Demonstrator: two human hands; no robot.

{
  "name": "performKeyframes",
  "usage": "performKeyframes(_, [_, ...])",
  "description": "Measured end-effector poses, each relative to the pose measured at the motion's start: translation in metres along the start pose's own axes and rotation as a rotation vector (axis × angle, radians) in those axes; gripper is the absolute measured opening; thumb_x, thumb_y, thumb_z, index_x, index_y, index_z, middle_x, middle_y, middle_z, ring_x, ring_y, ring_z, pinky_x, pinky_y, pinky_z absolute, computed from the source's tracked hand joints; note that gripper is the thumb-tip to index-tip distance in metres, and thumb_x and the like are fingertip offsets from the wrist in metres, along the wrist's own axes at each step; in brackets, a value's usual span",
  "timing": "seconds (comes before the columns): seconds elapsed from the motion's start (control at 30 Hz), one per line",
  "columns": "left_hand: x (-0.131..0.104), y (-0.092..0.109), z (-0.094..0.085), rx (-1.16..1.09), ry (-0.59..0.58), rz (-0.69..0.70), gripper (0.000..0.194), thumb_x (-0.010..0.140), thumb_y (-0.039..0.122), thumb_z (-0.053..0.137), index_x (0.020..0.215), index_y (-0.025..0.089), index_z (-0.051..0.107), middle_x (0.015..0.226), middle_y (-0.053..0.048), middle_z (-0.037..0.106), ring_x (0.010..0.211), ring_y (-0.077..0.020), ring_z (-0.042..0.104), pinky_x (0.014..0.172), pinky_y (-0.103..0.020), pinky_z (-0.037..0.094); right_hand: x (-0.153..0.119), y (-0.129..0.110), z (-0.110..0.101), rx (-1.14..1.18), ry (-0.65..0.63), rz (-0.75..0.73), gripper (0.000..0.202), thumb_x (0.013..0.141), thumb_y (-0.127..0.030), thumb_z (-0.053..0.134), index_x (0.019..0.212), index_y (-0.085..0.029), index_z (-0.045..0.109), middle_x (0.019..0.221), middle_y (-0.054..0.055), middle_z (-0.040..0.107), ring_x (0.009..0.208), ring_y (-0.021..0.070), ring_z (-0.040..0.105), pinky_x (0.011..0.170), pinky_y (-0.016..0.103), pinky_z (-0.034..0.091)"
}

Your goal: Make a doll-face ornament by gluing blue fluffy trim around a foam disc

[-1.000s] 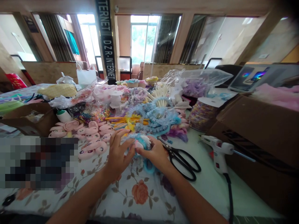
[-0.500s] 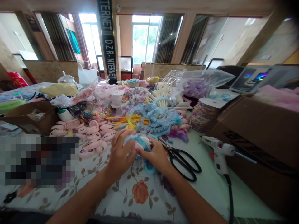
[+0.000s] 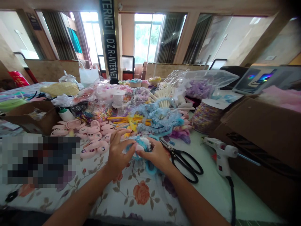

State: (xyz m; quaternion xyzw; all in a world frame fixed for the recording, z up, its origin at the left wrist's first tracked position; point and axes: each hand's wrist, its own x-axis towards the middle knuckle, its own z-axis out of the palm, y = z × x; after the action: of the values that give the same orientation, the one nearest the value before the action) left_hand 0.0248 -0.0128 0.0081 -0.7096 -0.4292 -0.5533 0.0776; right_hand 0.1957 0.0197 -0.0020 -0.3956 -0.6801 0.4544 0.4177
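Observation:
Between my two hands is a fluffy blue and white craft piece (image 3: 141,143) with a small pale pink part facing me; its exact kind I cannot make out. My left hand (image 3: 119,150) presses thumb and fingers against its left side. My right hand (image 3: 158,153) grips the right side, thumb on the front near the pale part. A light blue fuzzy loop (image 3: 150,168) hangs below it. Close by on the right lie black-handled scissors (image 3: 185,160). Blue ruffled lace (image 3: 157,121) is heaped just behind my hands.
Several pink plush heads (image 3: 94,138) lie to the left. A white glue gun (image 3: 222,157) with a black cord stands at the right, beside a brown cardboard box (image 3: 263,131). A spool of multicoloured trim (image 3: 207,116), a white thread cone (image 3: 66,115) and bagged materials fill the back.
My left hand has shifted slightly, its fingers loosening and its thumb lying along the pale part. The right hand keeps its hold. The camera view has moved a little.

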Motion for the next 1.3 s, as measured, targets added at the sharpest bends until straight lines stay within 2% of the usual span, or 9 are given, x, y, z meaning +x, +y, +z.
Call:
performKeyframes(0.37, [0.000,-0.004,0.003,-0.179,-0.076,-0.216,0.011,0.085,0.025,0.063,0.076,0.023,0.070,0.107,-0.005,0.063,0.115,-0.0244,0.051,0.101,-0.044,0.039,-0.001,-0.008,0.001,0.025,0.017,0.022,0.035,0.064,-0.031,0.077,0.094,-0.016,0.068,0.086,0.003,0.069,0.079,0.0212,0.062,0.069,0.029,0.049])
performKeyframes(0.5, [0.003,-0.009,0.002,-0.321,-0.121,-0.370,0.013,0.084,0.028,0.064,0.076,0.023,0.071,0.111,-0.005,0.062,0.115,-0.0252,0.052,0.102,-0.045,0.038,0.002,-0.003,0.001,0.079,-0.003,0.061,0.039,0.062,-0.034,0.079,0.095,-0.017,0.068,0.084,0.002,0.069,0.079,0.0217,0.063,0.069,0.030,0.050])
performKeyframes(0.6, [0.007,-0.014,-0.003,-0.484,-0.010,-0.450,0.015,0.089,0.031,0.056,0.088,0.023,0.070,0.113,-0.006,0.061,0.113,-0.0224,0.054,0.098,-0.040,0.043,0.003,-0.004,0.003,0.171,-0.002,0.135,0.043,0.059,-0.034,0.081,0.096,-0.017,0.069,0.086,0.003,0.070,0.079,0.0220,0.063,0.070,0.030,0.051])
performKeyframes(0.7, [0.008,-0.015,-0.007,-0.422,0.105,-0.411,0.016,0.090,0.029,0.055,0.085,0.021,0.068,0.108,-0.006,0.061,0.108,-0.0207,0.056,0.095,-0.037,0.044,0.003,-0.008,0.003,0.237,0.009,0.204,0.041,0.058,-0.034,0.082,0.092,-0.015,0.070,0.083,0.003,0.069,0.075,0.0202,0.062,0.068,0.029,0.051])
performKeyframes(0.77, [0.008,-0.013,-0.008,-0.301,0.065,-0.309,0.014,0.087,0.027,0.059,0.078,0.020,0.068,0.104,-0.006,0.062,0.107,-0.0212,0.056,0.096,-0.038,0.043,0.002,-0.009,0.003,0.279,0.001,0.219,0.040,0.058,-0.035,0.082,0.091,-0.015,0.069,0.081,0.002,0.068,0.073,0.0187,0.061,0.068,0.029,0.050])
performKeyframes(0.87, [0.007,-0.008,-0.006,-0.166,-0.030,-0.143,0.006,0.083,0.025,0.065,0.085,0.022,0.071,0.107,-0.006,0.062,0.111,-0.0233,0.054,0.098,-0.041,0.043,0.002,-0.007,0.002,0.304,-0.004,0.206,0.041,0.059,-0.035,0.082,0.092,-0.015,0.069,0.082,0.002,0.067,0.072,0.0173,0.060,0.069,0.028,0.049])
performKeyframes(0.93, [0.007,-0.005,-0.004,-0.122,-0.047,-0.091,0.008,0.081,0.023,0.067,0.087,0.023,0.071,0.108,-0.006,0.063,0.113,-0.0240,0.053,0.099,-0.043,0.042,0.002,-0.006,0.002,0.305,-0.011,0.198,0.042,0.060,-0.034,0.082,0.094,-0.014,0.069,0.082,0.002,0.067,0.073,0.0173,0.060,0.071,0.029,0.049])
performKeyframes(1.07, [0.008,-0.002,0.000,-0.111,-0.054,-0.113,0.005,0.081,0.022,0.067,0.081,0.023,0.071,0.106,-0.006,0.064,0.113,-0.0245,0.053,0.100,-0.045,0.043,0.001,-0.006,0.003,0.312,-0.001,0.199,0.045,0.058,-0.033,0.083,0.095,-0.014,0.068,0.081,0.002,0.068,0.071,0.0178,0.060,0.069,0.029,0.050])
performKeyframes(1.3, [0.004,-0.005,0.001,-0.187,-0.115,-0.207,0.005,0.081,0.024,0.066,0.081,0.023,0.071,0.108,-0.006,0.064,0.115,-0.0263,0.053,0.101,-0.047,0.042,-0.002,-0.004,0.001,0.236,0.013,0.130,0.040,0.060,-0.034,0.081,0.093,-0.017,0.068,0.082,0.001,0.067,0.072,0.0179,0.060,0.064,0.027,0.049])
